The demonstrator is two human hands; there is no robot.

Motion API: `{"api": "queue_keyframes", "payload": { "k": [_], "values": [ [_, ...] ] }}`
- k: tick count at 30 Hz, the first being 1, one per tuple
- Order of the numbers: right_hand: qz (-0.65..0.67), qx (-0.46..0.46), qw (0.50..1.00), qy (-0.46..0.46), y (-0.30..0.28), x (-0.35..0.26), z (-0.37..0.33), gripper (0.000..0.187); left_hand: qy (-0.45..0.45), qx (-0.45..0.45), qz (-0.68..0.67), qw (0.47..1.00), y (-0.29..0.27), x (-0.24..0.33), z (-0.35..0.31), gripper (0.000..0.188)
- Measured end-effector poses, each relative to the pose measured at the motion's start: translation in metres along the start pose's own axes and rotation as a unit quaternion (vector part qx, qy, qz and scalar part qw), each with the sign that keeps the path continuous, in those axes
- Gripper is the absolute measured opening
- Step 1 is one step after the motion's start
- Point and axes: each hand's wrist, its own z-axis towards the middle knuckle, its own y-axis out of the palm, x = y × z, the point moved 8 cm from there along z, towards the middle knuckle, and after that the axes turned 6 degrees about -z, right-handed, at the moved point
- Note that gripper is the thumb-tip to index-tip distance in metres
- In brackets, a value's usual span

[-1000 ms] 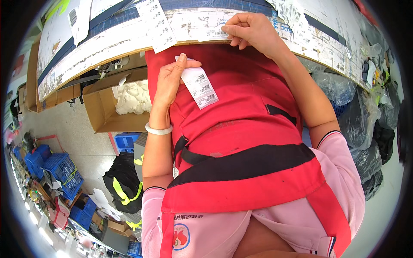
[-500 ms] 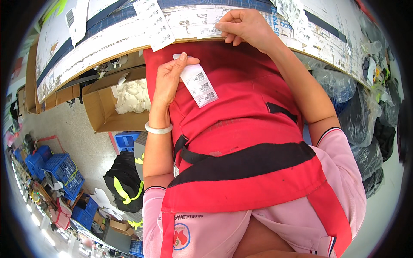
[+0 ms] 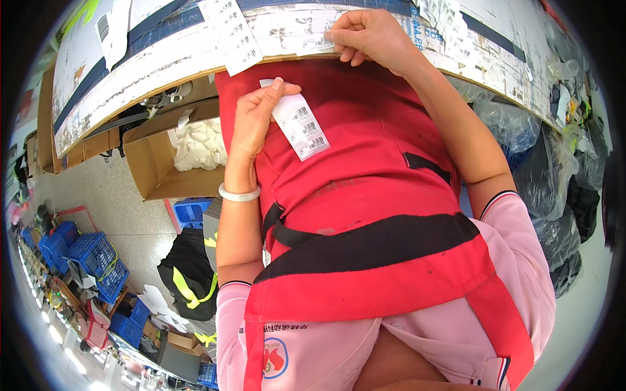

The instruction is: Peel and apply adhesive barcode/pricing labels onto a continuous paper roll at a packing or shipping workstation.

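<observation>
Worktable: white worn board with dark blue bands; its front edge is rough, and I judge it could snag or tear paper dragged across it. Blue lettering shows beside my right wrist, partly covered; not transcribed.
Apron: red, directly behind the held strip; brushing against it could curl or crease the paper.
Shirt: pink, bearing dark characters and a round emblem; not transcribed.
Carton: brown, below the table, holding white scraps; a dropped label could get lost there.
Left hand: my thumb and fingers pinch the top of a label strip, which hangs below the table edge; a loose pinch would drop it.
Right hand: my thumb and forefinger are drawn narrow at a small label near the table edge; whether they grip it, I cannot tell. A hasty pull could tear it.
Loose strip: the label sheet reaches the edge; a knock could sweep it off.
Print: barcodes with fine text, too small to read.
</observation>
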Motion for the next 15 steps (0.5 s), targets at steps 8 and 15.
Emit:
{"api": "queue_keyframes", "payload": {
  "k": [8, 15],
  "values": [
    [-0.036, 0.007, 0.999, -0.021, 0.004, -0.009, -0.002, 0.022, 0.010, 0.003, -0.007, 1.000, -0.001, 0.001, 0.000, 0.038],
    [0.008, 0.026, 0.999, -0.039, -0.009, -0.012, -0.018, 0.021, 0.008, -0.005, -0.030, 1.000, 0.007, 0.006, -0.002, 0.044]
  ]
}}
